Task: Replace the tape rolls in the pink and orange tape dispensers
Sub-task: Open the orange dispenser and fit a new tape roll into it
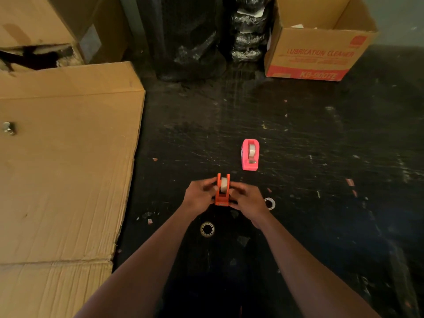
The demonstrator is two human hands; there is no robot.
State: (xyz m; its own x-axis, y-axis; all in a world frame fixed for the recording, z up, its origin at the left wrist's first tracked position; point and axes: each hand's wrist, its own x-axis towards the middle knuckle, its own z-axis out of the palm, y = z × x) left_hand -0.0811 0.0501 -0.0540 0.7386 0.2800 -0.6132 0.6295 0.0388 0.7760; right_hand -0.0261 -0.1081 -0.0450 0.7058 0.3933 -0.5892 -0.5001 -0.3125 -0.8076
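An orange tape dispenser [222, 196] stands on the dark floor with a tape roll [224, 185] sitting between its side walls. My left hand [199, 195] grips its left side with the thumb at the roll. From the right, my right hand [246, 198] presses its fingers against the dispenser and the roll. A pink tape dispenser [250, 154] stands a little farther away to the right, with a roll [251, 150] inside it. Two near-empty tape cores lie on the floor: one [207, 229] below my left wrist, one [269, 203] just right of my right hand.
Flattened cardboard [64, 161] covers the floor on the left, with a small metal part [9, 128] on it. An open "Lubrication Cleaner" box [319, 53] stands far right. Black wrapped bundles [206, 37] line the back. Scraps of tape litter the floor.
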